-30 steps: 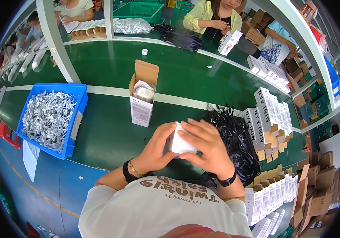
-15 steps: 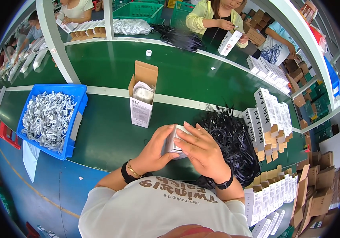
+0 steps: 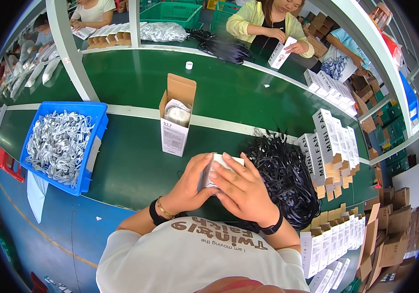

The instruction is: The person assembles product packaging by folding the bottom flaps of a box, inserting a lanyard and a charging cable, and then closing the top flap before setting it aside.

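Note:
Close in front of me, both hands are on a small white carton (image 3: 217, 159), its top face partly covered by fingers. My left hand (image 3: 194, 178) wraps the carton's left side, thumb toward me. Across the top and right side lie the fingers of my right hand (image 3: 241, 188), closed against the carton. Just beyond stands an open white carton (image 3: 174, 139), upright with its brown-lined flap raised and a white item in a clear bag inside. A heap of black straps (image 3: 287, 185) lies beside my right hand.
On the left, a blue bin (image 3: 86, 163) holds many white cables. Stacked white cartons (image 3: 324, 146) and a row of open cartons (image 3: 329, 249) are at the right. A small white cap-like piece (image 3: 189, 65) sits on the green belt (image 3: 131, 73). A co-worker (image 3: 268, 29) handles a carton opposite.
My right hand has shifted slightly over the carton's top, fingers moving left. The small white piece on the belt has moved slightly right. The co-worker opposite has lowered a hand onto their carton.

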Demonstrator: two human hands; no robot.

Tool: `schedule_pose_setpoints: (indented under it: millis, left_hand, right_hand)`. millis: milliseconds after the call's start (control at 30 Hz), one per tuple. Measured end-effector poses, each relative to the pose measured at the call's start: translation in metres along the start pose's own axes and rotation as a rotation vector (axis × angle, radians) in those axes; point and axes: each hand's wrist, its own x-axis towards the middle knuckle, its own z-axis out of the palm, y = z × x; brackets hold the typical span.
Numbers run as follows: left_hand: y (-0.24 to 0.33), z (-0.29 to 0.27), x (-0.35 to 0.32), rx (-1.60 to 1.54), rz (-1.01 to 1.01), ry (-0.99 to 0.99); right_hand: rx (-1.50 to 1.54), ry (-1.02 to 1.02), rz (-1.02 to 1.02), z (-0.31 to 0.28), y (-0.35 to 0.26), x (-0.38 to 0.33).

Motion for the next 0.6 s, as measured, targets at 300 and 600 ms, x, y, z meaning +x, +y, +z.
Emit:
schedule_pose_setpoints:
  millis: [300, 600]
  left_hand:
    - [-0.002, -0.017, -0.001, 0.179, -0.065, 0.024]
    - [0.021, 0.011, 0.024, -0.334, -0.209, -0.039]
  right_hand:
    - [-0.091, 0.179, -0.021, 0.024, 0.010, -0.022]
    - [0.366, 0.556, 0.416, 0.048, 0.009, -0.056]
